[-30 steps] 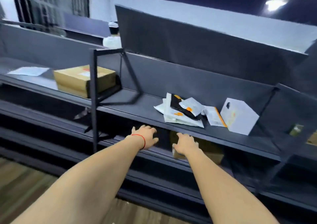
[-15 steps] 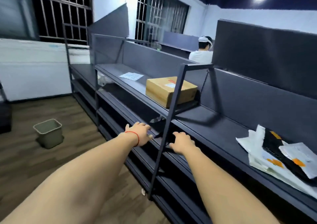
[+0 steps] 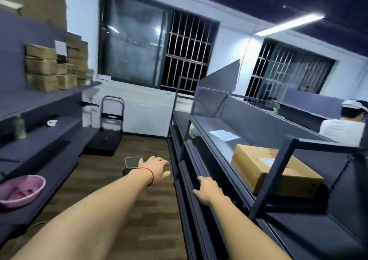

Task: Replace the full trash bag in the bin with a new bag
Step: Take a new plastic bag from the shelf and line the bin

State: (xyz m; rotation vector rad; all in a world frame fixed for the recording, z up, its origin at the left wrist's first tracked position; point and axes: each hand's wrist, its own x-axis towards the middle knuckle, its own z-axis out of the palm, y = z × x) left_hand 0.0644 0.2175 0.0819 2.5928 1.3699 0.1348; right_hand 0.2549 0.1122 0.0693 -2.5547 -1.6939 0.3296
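A small grey-green bin [image 3: 131,162] stands on the wood floor in the aisle ahead, partly hidden behind my left hand. No bag shows in it from here. My left hand [image 3: 156,169], with a red string at the wrist, is stretched forward, fingers loosely apart and holding nothing. My right hand [image 3: 209,189] is held out in front of the edge of the dark shelf unit [image 3: 199,172], empty, fingers apart. No trash bag is in view.
Dark shelving lines both sides of the aisle. A cardboard box [image 3: 272,168] and a paper sheet [image 3: 224,135] lie on the right shelf. A pink basin [image 3: 21,190] sits at left, a folding cart [image 3: 111,120] at the far wall. A seated person [image 3: 346,124] is behind the right shelves.
My view has swung left, from the shelf with parcels to the aisle. The bin has come to the centre, just beyond my left hand. Both hands stay extended and empty.
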